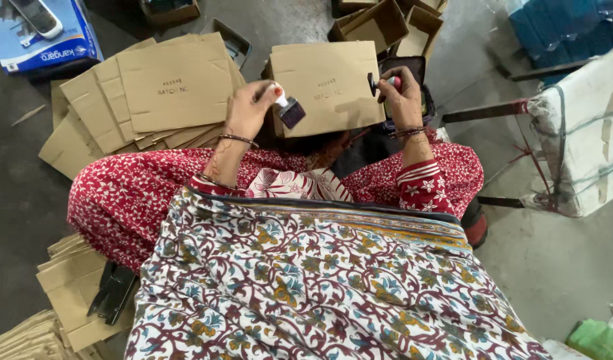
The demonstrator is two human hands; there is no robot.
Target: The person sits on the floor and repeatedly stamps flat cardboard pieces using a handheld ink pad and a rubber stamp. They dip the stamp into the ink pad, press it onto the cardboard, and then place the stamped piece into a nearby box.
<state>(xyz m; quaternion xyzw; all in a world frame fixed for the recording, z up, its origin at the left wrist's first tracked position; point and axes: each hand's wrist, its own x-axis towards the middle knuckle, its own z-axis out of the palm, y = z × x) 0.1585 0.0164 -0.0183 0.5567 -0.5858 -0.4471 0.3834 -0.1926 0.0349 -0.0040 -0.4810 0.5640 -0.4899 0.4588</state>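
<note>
I sit on the floor with a flat brown cardboard sheet (326,83) in front of my knees, small dark stamped marks at its middle. My left hand (250,107) grips a rubber stamp (288,109) with a white-and-red handle, its dark block tilted over the sheet's lower left edge. My right hand (401,99) grips a second stamp (381,83) with a red handle and dark round head at the sheet's right edge. A stack of stamped cardboard sheets (166,87) fans out to the left.
A dark ink pad tray (406,67) lies behind my right hand. Open cardboard boxes (380,23) stand at the back. A blue box (40,33) sits top left, a white wrapped bundle (586,133) at right, more cardboard and a black tool (110,290) bottom left.
</note>
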